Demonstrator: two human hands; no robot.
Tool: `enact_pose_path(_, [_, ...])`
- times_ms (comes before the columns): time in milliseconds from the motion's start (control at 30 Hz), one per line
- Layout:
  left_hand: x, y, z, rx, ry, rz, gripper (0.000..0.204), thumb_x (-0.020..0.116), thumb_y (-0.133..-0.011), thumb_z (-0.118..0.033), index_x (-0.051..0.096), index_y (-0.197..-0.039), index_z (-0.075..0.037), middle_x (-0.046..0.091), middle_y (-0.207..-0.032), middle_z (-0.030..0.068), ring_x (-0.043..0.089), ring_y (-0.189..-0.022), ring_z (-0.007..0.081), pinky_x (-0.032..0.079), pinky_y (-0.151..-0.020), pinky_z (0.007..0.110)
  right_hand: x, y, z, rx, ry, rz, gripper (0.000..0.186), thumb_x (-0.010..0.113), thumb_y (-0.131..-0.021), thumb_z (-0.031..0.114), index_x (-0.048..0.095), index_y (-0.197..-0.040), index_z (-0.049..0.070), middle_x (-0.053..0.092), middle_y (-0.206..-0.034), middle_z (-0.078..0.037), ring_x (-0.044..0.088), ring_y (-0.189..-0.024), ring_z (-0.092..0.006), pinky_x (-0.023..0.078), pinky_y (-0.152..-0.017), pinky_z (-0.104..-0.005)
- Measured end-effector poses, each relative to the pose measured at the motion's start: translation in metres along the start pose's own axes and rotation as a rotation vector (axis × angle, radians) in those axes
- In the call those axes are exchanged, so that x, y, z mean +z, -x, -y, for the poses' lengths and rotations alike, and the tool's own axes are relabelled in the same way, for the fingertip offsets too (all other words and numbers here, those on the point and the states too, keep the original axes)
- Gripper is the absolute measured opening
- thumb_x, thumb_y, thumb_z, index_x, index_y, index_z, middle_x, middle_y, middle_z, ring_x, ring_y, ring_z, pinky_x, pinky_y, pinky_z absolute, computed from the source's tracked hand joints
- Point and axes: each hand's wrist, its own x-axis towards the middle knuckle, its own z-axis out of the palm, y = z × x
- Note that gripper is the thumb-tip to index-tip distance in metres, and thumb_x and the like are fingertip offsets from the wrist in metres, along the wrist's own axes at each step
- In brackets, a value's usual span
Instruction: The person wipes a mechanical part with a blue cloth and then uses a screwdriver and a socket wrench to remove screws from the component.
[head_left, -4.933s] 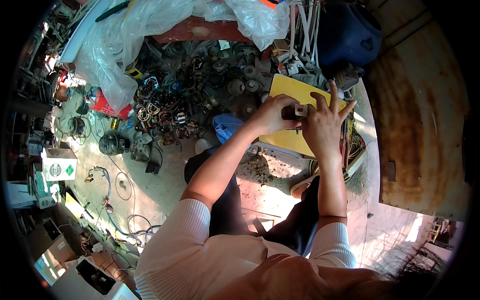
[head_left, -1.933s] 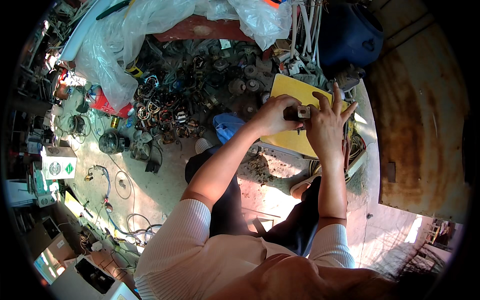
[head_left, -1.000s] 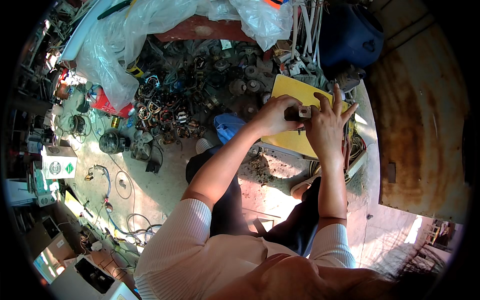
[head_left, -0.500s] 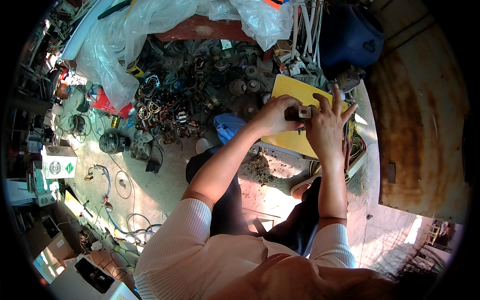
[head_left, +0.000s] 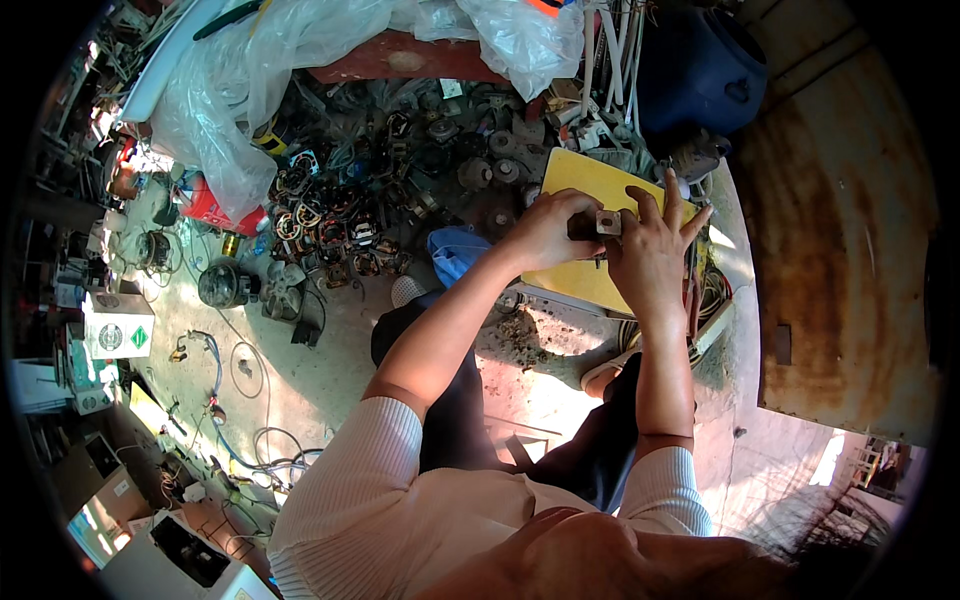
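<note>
Between my two hands is a small squarish metal part [head_left: 608,222] with a dark hole in its near end. My left hand [head_left: 550,232] pinches it from the left with thumb and forefinger. From the right, the thumb and forefinger of my right hand [head_left: 646,245] close on it, while the other fingers spread outward. Both hands are above a yellow board [head_left: 580,172], which lies beyond my knees. The part's underside is hidden by my fingers, so I cannot tell its full shape.
Heaped motor parts and copper coils [head_left: 330,230] cover the floor ahead and left. A blue barrel [head_left: 700,75] stands at the far right, near a rusty metal sheet [head_left: 850,240]. Coiled cable [head_left: 712,300] lies right of the board. Hoses [head_left: 218,375] trail over the floor at left.
Almost nothing differs. Both hands and the metal part have shifted very slightly to the left, with the same grip.
</note>
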Motion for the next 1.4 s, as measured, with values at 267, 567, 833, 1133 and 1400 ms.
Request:
enact_pose_path(267, [-0.0007,0.0007,-0.0002,-0.029,0.015,0.011,0.051,0.085,-0.069,-0.02,0.066,-0.115,-0.004,0.067,-0.116,0.0132,0.063,-0.111,0.0293,0.048,-0.097,0.037,0.0058,0.0009,-0.0028,-0.015,-0.018,-0.046,0.018,0.075,-0.072,0.01,0.07,-0.088,0.004,0.057,-0.131,-0.007,0.025,-0.147,-0.0378,0.003,-0.111,-0.078])
enact_pose_path(567, [-0.0006,-0.0002,-0.0033,-0.034,0.023,0.014,0.051,0.085,-0.069,-0.019,0.066,-0.114,-0.004,0.067,-0.115,0.0132,0.063,-0.11,0.0299,0.049,-0.096,0.038,0.0058,0.0012,-0.0037,-0.014,0.014,-0.027,0.023,0.075,-0.073,0.01,0.07,-0.095,0.006,0.058,-0.131,-0.007,0.024,-0.147,-0.0375,0.004,-0.111,-0.0775])
enact_pose_path(833, [0.0009,-0.0008,-0.0008,-0.024,0.016,0.011,0.05,0.085,-0.069,-0.019,0.066,-0.113,-0.004,0.067,-0.114,0.0123,0.063,-0.11,0.0293,0.049,-0.096,0.038,0.0052,0.001,-0.0009,0.016,0.037,-0.003,0.023,0.075,-0.074,0.01,0.07,-0.095,0.006,0.057,-0.133,-0.007,0.025,-0.147,-0.0374,0.005,-0.112,-0.0771])
enact_pose_path(1133, [0.0017,-0.0004,0.0016,-0.025,0.007,0.006,0.05,0.085,-0.069,-0.019,0.066,-0.112,-0.005,0.067,-0.115,0.0112,0.064,-0.11,0.0289,0.049,-0.096,0.037,0.004,0.001,0.0,0.027,0.029,0.0,0.023,0.076,-0.073,0.01,0.07,-0.095,0.006,0.057,-0.133,-0.007,0.025,-0.147,-0.0373,0.005,-0.112,-0.0776])
enact_pose_path(1400, [0.001,0.0002,-0.0002,-0.047,0.002,0.005,0.047,0.086,-0.069,-0.019,0.066,-0.11,-0.004,0.067,-0.115,0.0108,0.064,-0.11,0.0284,0.049,-0.096,0.037,0.0002,0.0014,-0.0002,0.006,-0.031,-0.003,0.024,0.076,-0.074,0.011,0.071,-0.096,0.006,0.057,-0.132,-0.007,0.026,-0.147,-0.0372,0.005,-0.111,-0.0778])
